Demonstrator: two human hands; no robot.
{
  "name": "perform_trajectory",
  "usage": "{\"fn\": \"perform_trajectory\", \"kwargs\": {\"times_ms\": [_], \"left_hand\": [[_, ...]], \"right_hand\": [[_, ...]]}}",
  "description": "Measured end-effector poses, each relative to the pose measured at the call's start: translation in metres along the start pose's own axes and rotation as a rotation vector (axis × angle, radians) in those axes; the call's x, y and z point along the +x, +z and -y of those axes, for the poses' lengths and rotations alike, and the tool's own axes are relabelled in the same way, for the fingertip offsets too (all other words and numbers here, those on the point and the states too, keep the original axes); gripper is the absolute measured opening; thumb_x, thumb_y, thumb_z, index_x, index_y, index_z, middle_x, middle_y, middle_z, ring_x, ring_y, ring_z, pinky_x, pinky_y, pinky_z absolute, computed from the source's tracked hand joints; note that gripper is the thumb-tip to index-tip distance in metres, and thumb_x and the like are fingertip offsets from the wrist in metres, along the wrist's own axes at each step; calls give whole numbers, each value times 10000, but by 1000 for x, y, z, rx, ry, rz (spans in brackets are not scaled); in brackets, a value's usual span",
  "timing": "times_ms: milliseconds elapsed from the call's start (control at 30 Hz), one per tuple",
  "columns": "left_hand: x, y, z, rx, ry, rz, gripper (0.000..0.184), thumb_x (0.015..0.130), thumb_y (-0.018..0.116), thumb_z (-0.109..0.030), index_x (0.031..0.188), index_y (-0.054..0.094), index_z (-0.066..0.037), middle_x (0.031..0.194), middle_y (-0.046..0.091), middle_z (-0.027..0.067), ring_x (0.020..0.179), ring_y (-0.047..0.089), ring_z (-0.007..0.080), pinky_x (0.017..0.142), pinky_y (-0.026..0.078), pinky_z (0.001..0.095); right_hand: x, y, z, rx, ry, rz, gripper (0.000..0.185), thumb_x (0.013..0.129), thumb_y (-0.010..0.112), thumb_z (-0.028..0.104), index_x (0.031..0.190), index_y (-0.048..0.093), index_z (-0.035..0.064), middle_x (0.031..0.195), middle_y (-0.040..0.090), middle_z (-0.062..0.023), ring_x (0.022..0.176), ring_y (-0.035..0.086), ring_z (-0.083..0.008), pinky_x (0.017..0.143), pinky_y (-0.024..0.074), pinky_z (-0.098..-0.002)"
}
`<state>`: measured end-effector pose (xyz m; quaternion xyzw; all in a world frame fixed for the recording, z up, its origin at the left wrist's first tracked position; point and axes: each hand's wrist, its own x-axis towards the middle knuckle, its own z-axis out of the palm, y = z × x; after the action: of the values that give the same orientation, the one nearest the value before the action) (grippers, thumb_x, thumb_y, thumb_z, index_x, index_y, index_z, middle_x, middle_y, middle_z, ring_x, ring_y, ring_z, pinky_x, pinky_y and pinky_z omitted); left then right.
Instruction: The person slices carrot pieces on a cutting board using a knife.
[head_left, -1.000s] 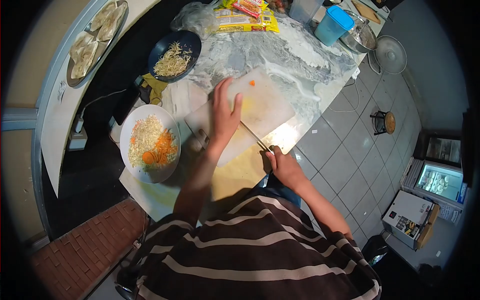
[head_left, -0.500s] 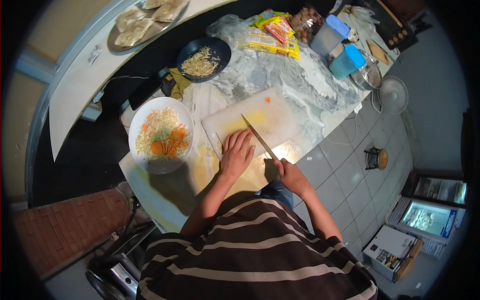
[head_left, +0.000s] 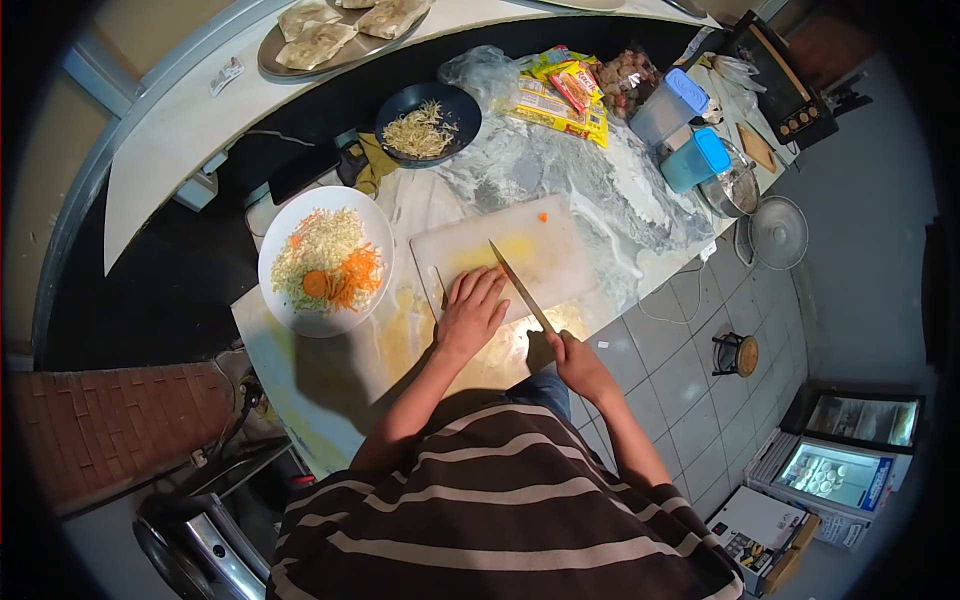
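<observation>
My right hand [head_left: 582, 366] is closed round the handle of a kitchen knife [head_left: 522, 290], whose blade points away over the white cutting board [head_left: 565, 245]. Beside the blade, my left hand [head_left: 474, 312] rests on the board with its fingers curled and close together. A sliver of orange carrot [head_left: 504, 269] shows at those fingertips, mostly hidden by them. Another small carrot piece [head_left: 543, 216] lies near the board's far edge. Left of the board, a white plate [head_left: 283, 225] bears chopped pale vegetables, carrot shreds and a round carrot chunk.
Behind the board stands a dark pan [head_left: 470, 127] with bean sprouts. Yellow packets [head_left: 560, 105] and blue-lidded containers [head_left: 692, 165] are at the back right. A raised ledge [head_left: 170, 165] holds a tray [head_left: 345, 58] of wrapped food. A stool [head_left: 738, 355] stands on the floor.
The camera view has tilted and shifted slightly. Both hands and the knife keep nearly the same place at the board.
</observation>
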<state>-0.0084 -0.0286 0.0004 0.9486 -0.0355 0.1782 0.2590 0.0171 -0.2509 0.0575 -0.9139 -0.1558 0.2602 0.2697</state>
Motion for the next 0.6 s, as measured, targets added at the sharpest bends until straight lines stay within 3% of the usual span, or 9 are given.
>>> {"fn": "perform_trajectory", "kwargs": {"times_ms": [233, 467, 533, 567, 600], "left_hand": [[1, 2, 0, 18, 3, 19, 404, 919, 589, -248, 1267, 566, -44, 1334, 536, 96, 1292, 444, 274, 1119, 301, 451], [0, 2, -1, 29, 1, -1, 407, 927, 570, -275, 1243, 560, -17, 1328, 533, 106, 1287, 438, 276, 1119, 293, 455], [2, -2, -4, -5, -22, -12, 378, 921, 585, -243, 1224, 570, -17, 1307, 544, 112, 1264, 456, 287, 1104, 314, 443], [4, -4, -6, -41, -45, -30, 349, 915, 599, -211, 1204, 580, -18, 1285, 555, 119, 1242, 474, 299, 1089, 335, 431], [5, -4, -5, -36, -44, -31, 349, 915, 599, -211, 1204, 580, -18, 1285, 555, 119, 1242, 474, 299, 1089, 335, 431]], "right_hand": [[4, 27, 14, -252, 41, -141, 396, 1019, 428, 375, 1016, 504, -14, 677, 640, -274, 670, 652, -466, 597, 521, -553], [-10, 25, -1, -304, 49, -172, 368, 1013, 452, 360, 1005, 518, -2, 673, 643, -269, 662, 653, -462, 573, 513, -552], [-7, 23, -23, -55, -104, -137, 357, 1009, 465, 351, 950, 529, 5, 729, 649, -293, 655, 642, -474, 533, 482, -566], [0, 29, -41, 121, -250, -178, 394, 1023, 442, 393, 892, 526, 31, 608, 623, -193, 476, 607, -356, 413, 435, -468], [-1, 22, -38, 123, -254, -179, 394, 1023, 442, 393, 892, 526, 31, 608, 623, -193, 476, 607, -356, 413, 435, -468]]}}
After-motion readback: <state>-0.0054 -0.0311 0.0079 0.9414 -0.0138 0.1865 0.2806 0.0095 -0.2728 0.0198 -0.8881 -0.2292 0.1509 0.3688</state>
